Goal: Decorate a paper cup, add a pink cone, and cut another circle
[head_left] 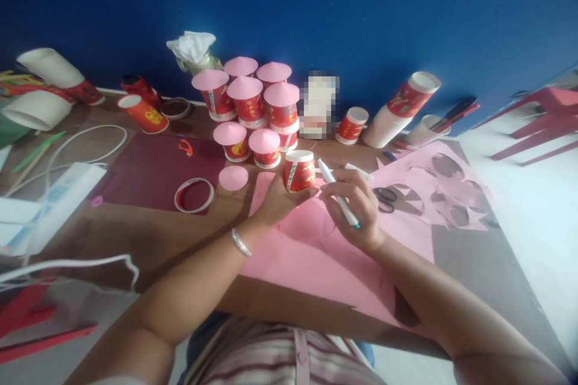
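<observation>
A thin silver-coloured bracelet (241, 242) of small rounded links circles the wrist behind the left hand (280, 198). The wrist of the right hand (356, 210) is bare, and both forearms are uncovered as far as they show. Low in the view the torso wears a striped shirt (266, 358), its narrow bands grey, white and dull mauve, with a plain pink placket (301, 367) down the front. A patch of blue cloth (201, 337) shows beside the shirt on each side.

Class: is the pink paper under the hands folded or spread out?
Spread out. The pink paper lies flat on the table, with round holes cut in its far right part.
</observation>
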Motion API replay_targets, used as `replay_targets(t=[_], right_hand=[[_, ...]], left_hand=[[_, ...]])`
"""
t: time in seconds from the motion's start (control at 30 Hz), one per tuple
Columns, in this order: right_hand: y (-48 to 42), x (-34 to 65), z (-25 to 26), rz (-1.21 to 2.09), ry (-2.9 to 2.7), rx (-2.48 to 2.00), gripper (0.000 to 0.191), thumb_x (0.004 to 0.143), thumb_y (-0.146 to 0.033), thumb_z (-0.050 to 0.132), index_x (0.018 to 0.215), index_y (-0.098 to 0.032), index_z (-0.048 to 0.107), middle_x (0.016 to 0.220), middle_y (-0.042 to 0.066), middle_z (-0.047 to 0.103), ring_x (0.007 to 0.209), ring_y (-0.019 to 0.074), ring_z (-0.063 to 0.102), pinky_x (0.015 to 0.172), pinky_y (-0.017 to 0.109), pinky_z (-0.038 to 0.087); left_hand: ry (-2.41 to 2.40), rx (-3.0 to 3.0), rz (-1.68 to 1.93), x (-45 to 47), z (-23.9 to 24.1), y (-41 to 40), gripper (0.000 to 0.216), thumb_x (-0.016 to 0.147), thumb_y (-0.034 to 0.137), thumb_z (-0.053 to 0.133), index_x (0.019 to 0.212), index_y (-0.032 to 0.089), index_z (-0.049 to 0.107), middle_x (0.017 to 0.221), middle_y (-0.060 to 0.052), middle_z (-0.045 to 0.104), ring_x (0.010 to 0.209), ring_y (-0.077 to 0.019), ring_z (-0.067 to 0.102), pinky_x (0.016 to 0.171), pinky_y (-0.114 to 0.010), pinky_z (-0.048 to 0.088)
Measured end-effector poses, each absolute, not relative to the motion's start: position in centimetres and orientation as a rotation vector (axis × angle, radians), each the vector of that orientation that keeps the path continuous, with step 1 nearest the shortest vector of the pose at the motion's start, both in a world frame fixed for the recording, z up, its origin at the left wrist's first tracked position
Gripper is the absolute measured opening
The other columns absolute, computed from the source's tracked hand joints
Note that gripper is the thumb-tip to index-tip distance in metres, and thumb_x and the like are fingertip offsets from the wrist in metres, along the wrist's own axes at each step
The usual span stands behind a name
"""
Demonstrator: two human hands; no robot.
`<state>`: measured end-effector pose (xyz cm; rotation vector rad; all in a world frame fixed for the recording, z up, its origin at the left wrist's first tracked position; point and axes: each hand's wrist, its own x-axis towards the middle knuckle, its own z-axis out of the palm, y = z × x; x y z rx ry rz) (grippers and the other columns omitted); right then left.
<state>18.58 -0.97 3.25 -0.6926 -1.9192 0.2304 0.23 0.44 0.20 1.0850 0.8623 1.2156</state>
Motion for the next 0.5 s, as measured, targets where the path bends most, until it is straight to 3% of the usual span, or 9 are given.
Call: replay_targets(t=[0.17, 0.33, 0.5], right_hand=[[-0.6, 18.8, 2.7, 0.252, -1.931, -0.655, 0.024, 0.097, -0.011, 0.063, 0.117, -0.024, 0.066, 0.103, 0.008, 0.068, 0.096, 0.0226, 0.067, 0.079, 0.039, 0.061], [-0.5, 18.8, 1.7, 0.329, -1.853, -0.725, 0.03, 0.097, -0.014, 0.064, 0.125, -0.024, 0.059, 0.102, 0.005, 0.07, 0.086, 0.0194, 0.07, 0.073, 0.036, 0.062], [-0.5, 18.8, 1.4, 0.276, -1.838, -0.752, 0.021, 0.095, -0.014, 0.066, 0.113, -0.024, 0.06, 0.09, 0.002, 0.071, 0.079, 0.0176, 0.07, 0.068, 0.032, 0.06]], left_hand=[[0.811, 1.032, 1.184, 0.2, 0.3, 0.4, 0.054, 0.079, 0.04, 0.09, 0.121, 0.022, 0.06, 0.095, -0.001, 0.066, 0.088, -0.0184, 0.065, 0.083, -0.035, 0.053], [0.865, 0.979, 1.148, 0.0, -0.1, 0.2, 0.055, 0.082, 0.04, 0.088, 0.127, 0.024, 0.062, 0.103, -0.004, 0.069, 0.094, -0.0201, 0.067, 0.088, -0.039, 0.056], [0.865, 1.009, 1.17, 0.0, -0.2, 0.2, 0.051, 0.081, 0.04, 0.088, 0.123, 0.024, 0.065, 0.094, -0.002, 0.068, 0.092, -0.0211, 0.067, 0.087, -0.039, 0.057]])
